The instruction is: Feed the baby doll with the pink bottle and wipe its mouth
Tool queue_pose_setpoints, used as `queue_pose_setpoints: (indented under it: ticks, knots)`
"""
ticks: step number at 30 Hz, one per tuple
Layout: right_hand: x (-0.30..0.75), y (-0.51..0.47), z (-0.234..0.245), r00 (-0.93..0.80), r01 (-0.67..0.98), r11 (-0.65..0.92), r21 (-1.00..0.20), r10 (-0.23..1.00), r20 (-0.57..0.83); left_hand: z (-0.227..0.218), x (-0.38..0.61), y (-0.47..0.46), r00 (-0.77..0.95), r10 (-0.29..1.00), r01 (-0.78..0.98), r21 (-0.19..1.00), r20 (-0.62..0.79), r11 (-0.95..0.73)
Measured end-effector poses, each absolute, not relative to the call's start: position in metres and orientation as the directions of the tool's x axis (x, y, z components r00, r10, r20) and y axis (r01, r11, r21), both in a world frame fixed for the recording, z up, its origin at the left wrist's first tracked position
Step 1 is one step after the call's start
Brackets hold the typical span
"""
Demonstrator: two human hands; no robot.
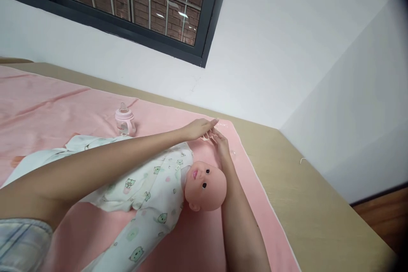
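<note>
A baby doll (pixel 204 185) in a white sleepsuit with green prints lies on its back on a pink blanket (pixel 38 106), head toward the right. My left arm reaches across the doll's chest; my left hand (pixel 199 128) has its fingers stretched out beyond the doll's head. My right hand (pixel 220 144) comes up beside the head, fingers extended, its tips meeting my left hand's. Between the fingertips is something small and pale that I cannot make out. The doll's raised arm seems to end there.
A small pink baby bottle (pixel 125 121) stands upright on the blanket behind the doll. The blanket covers a tan tabletop (pixel 312 204) set into a white corner, with a dark-framed window (pixel 134 4) above. Wooden floor (pixel 382 216) shows at right.
</note>
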State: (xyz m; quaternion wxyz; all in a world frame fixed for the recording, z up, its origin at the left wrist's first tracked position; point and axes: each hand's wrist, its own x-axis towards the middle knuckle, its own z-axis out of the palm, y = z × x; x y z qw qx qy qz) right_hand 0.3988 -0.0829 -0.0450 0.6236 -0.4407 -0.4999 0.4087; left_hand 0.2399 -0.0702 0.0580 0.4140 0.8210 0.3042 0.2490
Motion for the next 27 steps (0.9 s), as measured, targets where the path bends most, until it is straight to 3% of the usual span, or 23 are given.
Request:
queue_pose_setpoints:
  ticks: [2,5,10,14,18,22,27]
  knots:
    - [0.398,-0.086,-0.029,0.149,-0.14,0.322,-0.936,0.942,0.301,0.061,0.226,-0.071,0.616,0.747,0.258,0.831,0.25,-0.492]
    - [0.401,-0.097,-0.002,0.074,-0.121,0.323,-0.939,0.946,0.316,0.065,0.208,-0.076,0.551,0.76,0.226,0.815,0.345,-0.534]
    - [0.403,-0.135,0.047,0.019,0.046,0.307,-0.951,0.951,0.308,0.074,0.185,-0.095,0.498,0.747,0.233,0.762,0.441,-0.604]
    - [0.389,-0.179,0.086,-0.213,0.216,0.309,-0.926,0.941,0.264,0.082,0.167,-0.123,0.559,0.699,0.171,0.763,0.446,-0.623]
    - [0.366,-0.218,0.11,-0.412,0.279,0.352,-0.893,0.884,0.22,0.089,0.148,-0.145,0.773,0.524,0.01,0.82,0.357,-0.572]
    - [0.35,-0.24,0.119,-0.459,0.327,0.42,-0.847,0.854,0.246,0.092,0.136,-0.151,0.905,0.321,-0.077,0.849,0.279,-0.522]
    - [0.341,-0.248,0.121,-0.458,0.392,0.515,-0.762,0.828,0.324,0.087,0.13,-0.157,0.917,0.386,0.087,0.894,0.1,-0.439]
